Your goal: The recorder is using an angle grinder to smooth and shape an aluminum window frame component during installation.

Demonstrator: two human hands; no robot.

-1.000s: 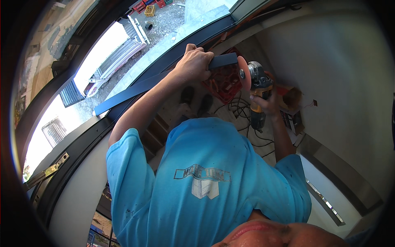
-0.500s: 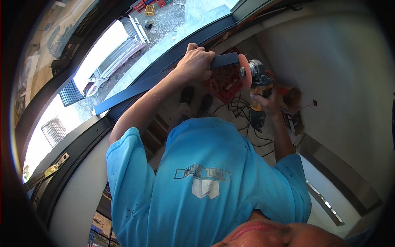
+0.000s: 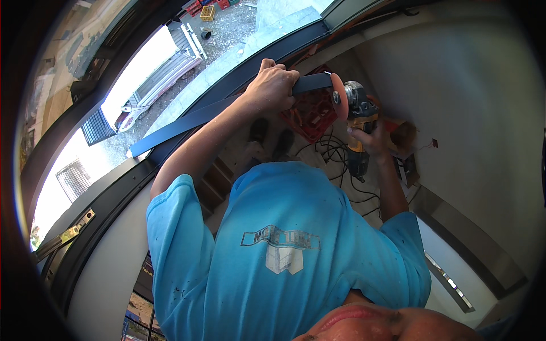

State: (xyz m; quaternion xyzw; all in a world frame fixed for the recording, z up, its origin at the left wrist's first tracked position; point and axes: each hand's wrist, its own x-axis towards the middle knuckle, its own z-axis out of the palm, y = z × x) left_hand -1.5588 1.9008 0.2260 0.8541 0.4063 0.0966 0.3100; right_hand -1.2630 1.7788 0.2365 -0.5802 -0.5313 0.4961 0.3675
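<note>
My left hand [image 3: 269,86] is closed round a long, flat dark strip [image 3: 183,122], pressing it along the dark window frame [image 3: 227,86]. Past my fingers, the strip's right end juts out over the room. My right hand [image 3: 372,141] grips a yellow and black angle grinder [image 3: 359,108] by its body. The reddish cutting disc [image 3: 340,96] stands on edge at the strip's right end and appears to touch it. Whether the disc is spinning cannot be made out.
Below the strip a red plastic crate [image 3: 310,128] lies on the floor, beside a coiled black cable [image 3: 333,152]. An open cardboard box [image 3: 402,133] stands by the wall at right. Outside the window are a parked white vehicle [image 3: 156,71] and a yellow crate [image 3: 207,12].
The grinder has shifted very slightly to the right. The strip's end has also edged right with my left hand, and a bright edge now shows near the disc.
</note>
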